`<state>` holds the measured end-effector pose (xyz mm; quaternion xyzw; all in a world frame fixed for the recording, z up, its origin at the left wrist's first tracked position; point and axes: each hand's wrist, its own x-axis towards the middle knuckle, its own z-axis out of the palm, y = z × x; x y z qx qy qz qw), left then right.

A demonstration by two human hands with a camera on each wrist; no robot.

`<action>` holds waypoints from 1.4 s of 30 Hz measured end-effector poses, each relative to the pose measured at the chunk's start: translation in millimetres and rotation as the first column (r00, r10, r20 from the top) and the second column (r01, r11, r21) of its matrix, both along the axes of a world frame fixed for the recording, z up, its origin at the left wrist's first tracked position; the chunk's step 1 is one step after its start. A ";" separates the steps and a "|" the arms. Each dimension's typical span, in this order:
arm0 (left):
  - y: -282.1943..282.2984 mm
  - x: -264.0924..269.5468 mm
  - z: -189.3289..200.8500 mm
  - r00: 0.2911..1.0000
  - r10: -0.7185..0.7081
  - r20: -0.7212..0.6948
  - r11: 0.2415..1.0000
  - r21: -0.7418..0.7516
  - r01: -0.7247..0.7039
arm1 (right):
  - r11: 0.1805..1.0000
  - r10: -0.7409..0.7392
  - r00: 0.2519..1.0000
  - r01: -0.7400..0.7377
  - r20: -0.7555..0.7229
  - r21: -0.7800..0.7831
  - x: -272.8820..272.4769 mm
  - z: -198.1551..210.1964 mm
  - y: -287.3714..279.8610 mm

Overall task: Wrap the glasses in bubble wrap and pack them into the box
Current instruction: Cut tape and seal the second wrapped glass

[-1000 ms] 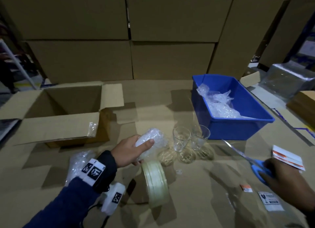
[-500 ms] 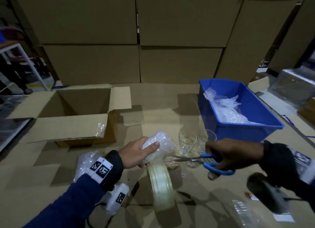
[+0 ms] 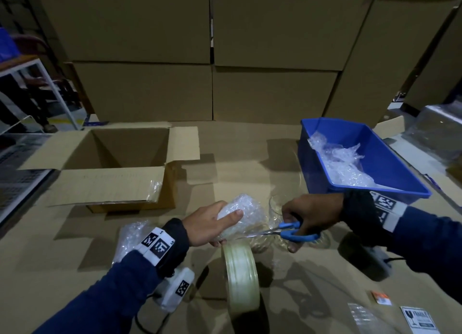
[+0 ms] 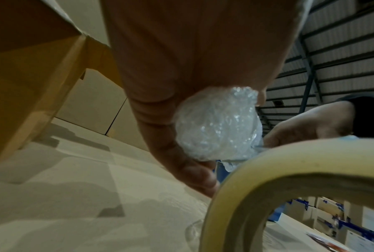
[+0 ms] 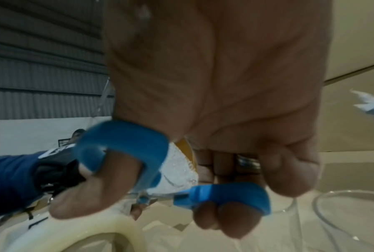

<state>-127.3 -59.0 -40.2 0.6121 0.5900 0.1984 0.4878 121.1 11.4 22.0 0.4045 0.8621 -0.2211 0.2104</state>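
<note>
My left hand (image 3: 212, 225) grips a glass wrapped in bubble wrap (image 3: 243, 215) (image 4: 218, 129) just above the table, in front of me. A roll of clear tape (image 3: 241, 276) (image 4: 289, 170) stands on edge right below it. My right hand (image 3: 307, 215) (image 5: 214, 102) holds blue-handled scissors (image 3: 292, 231) (image 5: 138, 153), thumb and fingers through the loops, blades pointing left at the underside of the wrapped glass. Bare glasses (image 3: 276, 206) (image 5: 350, 213) stand behind my right hand, mostly hidden. The open cardboard box (image 3: 120, 163) sits at the left.
A blue bin (image 3: 375, 163) with bubble wrap (image 3: 342, 163) stands at the right. Another clear wrapped bundle (image 3: 130, 236) lies under my left wrist. Fragile stickers (image 3: 420, 321) lie at the near right. Stacked cardboard boxes (image 3: 212, 58) wall off the back.
My right hand has brought the scissors from the right side of the table to the wrapped glass, blades now at the tape under it. My left hand has stayed put.
</note>
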 end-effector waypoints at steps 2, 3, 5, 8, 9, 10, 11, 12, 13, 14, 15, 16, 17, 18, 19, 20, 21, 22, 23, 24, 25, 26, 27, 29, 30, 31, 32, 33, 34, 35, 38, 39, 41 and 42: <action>1.3 0.1 -0.6 1.000 -0.016 -0.010 1.000 0.008 0.016 | 0.999 0.033 0.999 -0.033 -0.001 0.005 -4.1 -0.9 2.2; 1.8 0.2 -0.5 1.000 -0.023 -0.018 1.000 0.012 0.024 | 0.998 0.054 0.999 -0.054 0.001 0.012 -6.1 -1.3 3.8; 2.7 -0.5 -0.7 0.999 -0.024 -0.041 1.000 0.017 0.024 | 0.996 0.079 0.997 -0.079 -0.005 0.030 -9.1 -1.6 6.2; 3.5 -0.6 -1.4 0.998 -0.029 -0.052 0.999 0.017 0.030 | 0.994 0.091 0.996 -0.090 -0.007 0.057 -11.0 -2.2 8.0; 3.5 -0.5 -1.4 0.998 -0.026 -0.057 0.999 0.018 0.027 | 0.993 0.098 0.995 -0.097 -0.003 0.068 -11.2 -3.2 8.3; 3.6 -0.2 -1.6 0.998 -0.021 -0.064 1.000 0.019 0.022 | 0.991 0.106 0.994 -0.105 -0.003 0.084 -11.4 -3.7 8.5; 3.6 0.1 -1.7 0.998 -0.018 -0.068 1.000 0.017 0.019 | 0.988 0.114 0.993 -0.113 -0.002 0.102 -11.6 -4.1 8.8; 4.1 -0.5 -2.8 0.998 -0.018 -0.065 1.000 0.018 0.020 | 0.985 0.123 0.992 -0.122 -0.001 0.120 -12.0 -4.2 8.9; 4.3 -0.9 -3.5 0.998 -0.020 -0.061 1.000 0.017 0.021 | 0.982 0.133 0.991 -0.131 -0.003 0.136 -12.5 -4.5 9.3; 4.6 -2.2 -4.9 0.998 -0.018 -0.053 1.000 0.016 0.019 | 0.978 0.144 0.990 -0.141 -0.005 0.153 -12.9 -4.4 9.6; 4.7 -3.6 -6.1 0.999 -0.013 -0.045 1.000 0.013 0.014 | 0.974 0.155 0.988 -0.151 -0.011 0.166 -13.5 -3.9 9.8; 5.4 -5.2 -8.1 0.999 -0.003 -0.040 1.000 0.007 0.003 | 0.972 0.163 0.987 -0.157 -0.017 0.174 -13.9 -3.1 9.5; 5.7 -6.2 -8.9 0.999 0.006 -0.037 1.000 0.003 -0.006 | 0.971 0.168 0.986 -0.161 -0.024 0.180 -14.3 -2.3 9.3; 6.0 -7.0 -10.5 0.999 0.013 -0.034 1.000 0.010 -0.012 | 0.969 0.171 0.985 -0.164 -0.024 0.183 -14.8 -1.4 8.9; 5.8 -6.9 -10.6 0.999 0.016 -0.028 1.000 0.019 -0.015 | 0.968 0.177 0.984 -0.170 -0.019 0.186 -15.2 -0.8 8.6; 5.5 -6.4 -10.4 1.000 0.018 -0.020 0.999 0.031 -0.017 | 0.965 0.184 0.983 -0.179 -0.012 0.193 -15.8 -0.3 8.2; 5.3 -5.8 -10.0 1.000 0.019 -0.018 0.999 0.045 -0.018 | 0.961 0.190 0.982 -0.186 -0.002 0.203 -16.1 -0.1 8.2; 4.9 -5.6 -9.7 0.999 0.020 -0.033 0.998 0.063 -0.017 | 0.959 0.192 0.981 -0.190 0.011 0.210 -16.5 0.3 8.2; 3.8 -5.5 -8.8 0.998 0.020 -0.061 0.996 0.083 -0.015 | 0.957 0.193 0.981 -0.193 0.024 0.214 -16.6 0.2 8.4; 3.2 -6.2 -8.6 0.996 0.020 -0.091 0.995 0.101 -0.011 | 0.957 0.193 0.981 -0.195 0.031 0.216 -16.6 0.3 8.3; 2.4 -6.8 -7.6 0.993 0.015 -0.113 0.994 0.114 -0.002 | 0.957 0.191 0.981 -0.193 0.031 0.215 -16.2 0.3 8.4; 1.9 -7.5 -7.3 0.992 0.011 -0.123 0.993 0.115 0.004 | 0.958 0.188 0.982 -0.190 0.030 0.215 -15.9 0.6 8.1; 1.5 -8.3 -7.3 0.994 0.009 -0.113 0.994 0.110 0.003 | 0.957 0.189 0.981 -0.191 0.030 0.219 -15.7 0.7 8.0; 1.8 -10.1 -9.7 0.997 0.013 -0.073 0.996 0.092 -0.006 | 0.949 0.198 0.978 -0.206 0.058 0.237 -15.5 0.9 7.4; 2.4 -10.8 -10.5 0.998 0.016 -0.054 0.996 0.083 -0.011 | 0.940 0.210 0.975 -0.223 0.080 0.258 -15.5 1.5 7.3; 2.5 -10.7 -10.3 1.000 0.019 -0.023 0.997 0.069 -0.017 | 0.928 0.224 0.970 -0.243 0.098 0.282 -15.0 1.7 7.6; 2.6 -9.8 -9.2 0.999 0.029 0.021 0.999 0.046 -0.029 | 0.917 0.236 0.966 -0.258 0.109 0.304 -15.0 2.8 7.7; 2.6 -8.5 -8.1 0.998 0.031 0.049 0.999 0.029 -0.032 | 0.908 0.243 0.963 -0.268 0.117 0.322 -14.4 2.8 8.9; 3.3 -7.6 -7.4 0.999 0.023 0.039 0.999 0.030 -0.024 | 0.900 0.247 0.961 -0.274 0.123 0.338 -14.0 3.5 9.8; 3.5 -7.4 -6.7 1.000 0.013 0.012 0.999 0.042 -0.014 | 0.893 0.248 0.960 -0.277 0.128 0.353 -13.5 3.7 11.3; 3.9 -10.3 -8.7 1.000 0.020 0.022 0.999 0.031 -0.020 | 0.869 0.277 0.952 -0.307 0.133 0.389 -10.4 6.0 14.3; 3.9 -11.2 -10.4 0.999 0.022 0.042 1.000 0.022 -0.023 | 0.868 0.281 0.950 -0.311 0.134 0.388 -8.0 7.1 14.7; 3.5 -12.6 -13.5 0.993 0.043 0.109 0.999 -0.004 -0.043 | 0.874 0.254 0.958 -0.287 0.133 0.393 -1.0 9.2 14.3; 2.3 -11.7 -12.7 0.989 0.058 0.138 0.998 -0.013 -0.057 | 0.879 0.230 0.964 -0.264 0.133 0.398 2.7 9.8 13.6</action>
